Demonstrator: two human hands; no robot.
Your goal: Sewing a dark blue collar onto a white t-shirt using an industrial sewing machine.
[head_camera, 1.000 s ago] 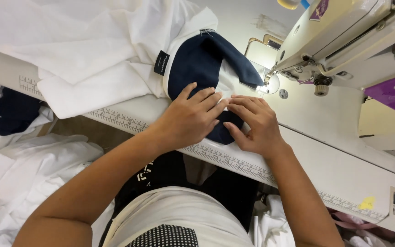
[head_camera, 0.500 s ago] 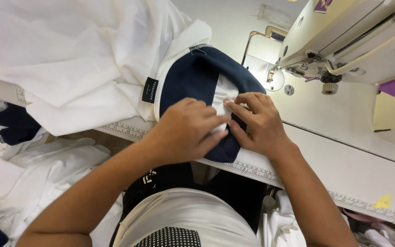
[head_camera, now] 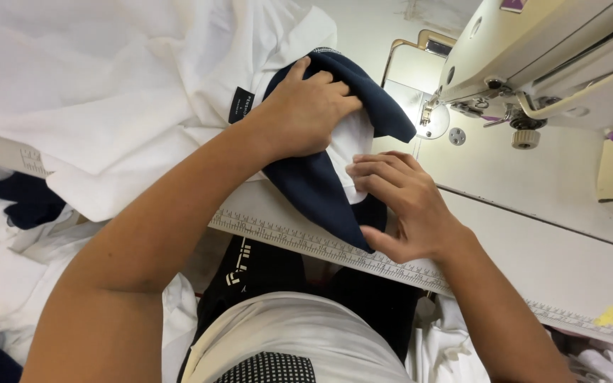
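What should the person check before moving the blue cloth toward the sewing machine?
1. Left hand grips the navy fabric: ok, fingers bunch its upper part.
2. Right hand presses the fabric flat: ok, fingertips rest on the white piece at the fold, thumb near the table edge.
3. Hands away from the needle area: ok, both sit apart from it.
4. Path to the sewing machine free: ok, bare table lies between.
5. White cloth pile out of the way: cannot tell, it lies against the navy fabric.
6. Edges lined up: cannot tell, the hands hide them.
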